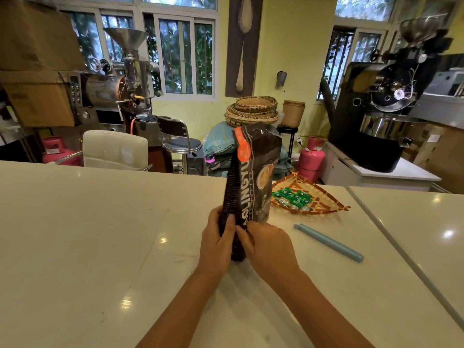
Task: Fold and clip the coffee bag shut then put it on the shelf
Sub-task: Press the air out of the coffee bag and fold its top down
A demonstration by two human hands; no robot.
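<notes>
A tall dark brown coffee bag (258, 169) with an orange top patch and white lettering stands upright on the white counter (100, 234). My left hand (217, 241) grips its lower left edge, and my right hand (267, 243) holds the lower right side, thumbs close together at the bag's near edge. The bag's bottom is hidden behind my hands. A long pale blue sealing clip (329, 242) lies flat on the counter to the right of my right hand, apart from it.
A triangular woven tray (324, 202) with green wrapped sweets sits behind the clip. A seam (391, 242) splits the counter on the right. Beyond the counter are a white chair (115, 149), a stool, coffee roasters, pink gas cylinders and stacked baskets.
</notes>
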